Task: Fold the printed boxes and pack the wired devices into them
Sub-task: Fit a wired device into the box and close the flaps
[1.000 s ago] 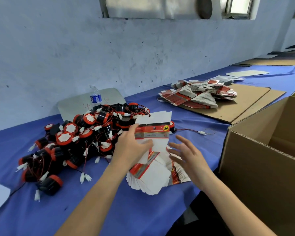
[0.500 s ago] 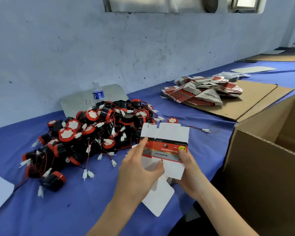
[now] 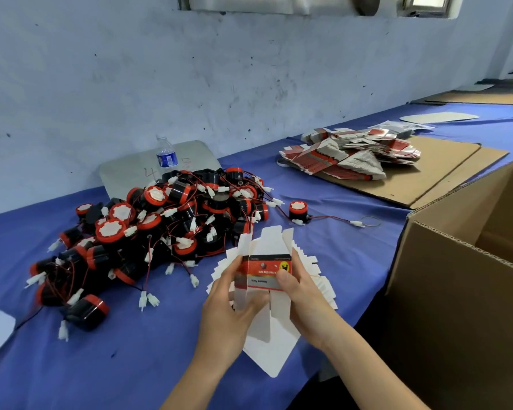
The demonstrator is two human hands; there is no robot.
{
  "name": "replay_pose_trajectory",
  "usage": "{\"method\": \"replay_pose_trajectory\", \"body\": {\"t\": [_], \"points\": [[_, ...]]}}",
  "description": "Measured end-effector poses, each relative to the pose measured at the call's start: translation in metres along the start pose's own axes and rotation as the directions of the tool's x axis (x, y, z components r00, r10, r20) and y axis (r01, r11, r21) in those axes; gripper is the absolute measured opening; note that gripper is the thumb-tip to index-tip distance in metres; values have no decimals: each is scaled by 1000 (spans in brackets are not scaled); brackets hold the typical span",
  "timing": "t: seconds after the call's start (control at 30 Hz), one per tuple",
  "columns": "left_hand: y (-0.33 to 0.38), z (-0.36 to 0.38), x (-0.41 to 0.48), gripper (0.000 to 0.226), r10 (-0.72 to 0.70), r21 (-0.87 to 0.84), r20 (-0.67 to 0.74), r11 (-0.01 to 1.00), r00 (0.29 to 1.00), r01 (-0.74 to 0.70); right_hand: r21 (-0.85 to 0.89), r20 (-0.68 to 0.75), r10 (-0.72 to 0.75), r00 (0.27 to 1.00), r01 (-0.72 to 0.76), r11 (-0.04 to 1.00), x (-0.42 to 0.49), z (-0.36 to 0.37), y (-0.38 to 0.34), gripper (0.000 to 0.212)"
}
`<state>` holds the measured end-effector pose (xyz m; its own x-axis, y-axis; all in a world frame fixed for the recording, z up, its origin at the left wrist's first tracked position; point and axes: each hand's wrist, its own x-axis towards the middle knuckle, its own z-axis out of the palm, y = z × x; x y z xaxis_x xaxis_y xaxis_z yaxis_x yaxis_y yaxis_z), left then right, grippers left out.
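Observation:
Both hands hold one printed box [image 3: 265, 269], red, grey and white, partly squared up above the table's front edge. My left hand [image 3: 228, 318] grips its left side, thumb on the front panel. My right hand [image 3: 304, 297] grips its right side, thumb on the printed face. White flaps stick up at the top and hang below. Under it lies a fanned stack of flat boxes [image 3: 317, 273]. A heap of black and red wired devices [image 3: 160, 232] sits to the left. One lone device [image 3: 298, 210] lies behind the box, its red wire trailing right.
A large open cardboard carton [image 3: 462, 291] stands at the right. More flat printed boxes [image 3: 347, 152] lie piled on cardboard sheets [image 3: 427, 170] at the back right. A water bottle [image 3: 166, 156] stands before a grey board against the wall. The table wears a blue cloth [image 3: 101, 350].
The flat box lifted from the stack has been taken in both hands, brought nearer and opened from flat toward a square tube. The camera view shifted slightly.

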<state>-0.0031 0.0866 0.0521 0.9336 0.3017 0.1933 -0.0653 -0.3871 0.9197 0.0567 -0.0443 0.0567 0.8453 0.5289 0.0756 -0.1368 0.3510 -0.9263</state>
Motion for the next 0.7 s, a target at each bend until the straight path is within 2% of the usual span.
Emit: {"method": "replay_pose_trajectory", "body": {"t": [0.1,0.17,0.2,0.3,0.37,0.47,0.57,0.63,0.7], "points": [[-3,-7,-4,49,-58,-136,-10,989,998,56,1,-45,13,999,-13,1000,6,-4,-2,113],[-2,-11,-7,47,-46,-127,-68,991,997,37,46,-42,43,998,-41,998,9,-7,-3,105],[-2,-11,-7,52,-29,-83,-84,996,996,22,72,-34,61,998,-58,996,9,-7,-3,100],[4,-6,-9,91,-14,56,-60,998,998,17,46,-16,76,997,-75,996,10,-4,3,94],[8,-3,-12,98,11,24,-41,1000,999,-10,-44,-33,38,999,-39,998,9,0,8,89],[9,-5,-16,86,73,-148,28,987,997,-68,-70,-119,-92,989,84,994,7,2,16,77],[14,-15,-20,70,70,-345,157,939,985,-12,-155,-219,-199,955,167,974,6,-5,16,72],[15,-17,-22,64,38,-405,192,913,981,44,-276,-211,-232,950,170,946,4,-6,14,73],[14,-16,-21,64,12,-395,180,916,984,61,-353,-215,-244,946,158,922,2,-7,15,70]]}}
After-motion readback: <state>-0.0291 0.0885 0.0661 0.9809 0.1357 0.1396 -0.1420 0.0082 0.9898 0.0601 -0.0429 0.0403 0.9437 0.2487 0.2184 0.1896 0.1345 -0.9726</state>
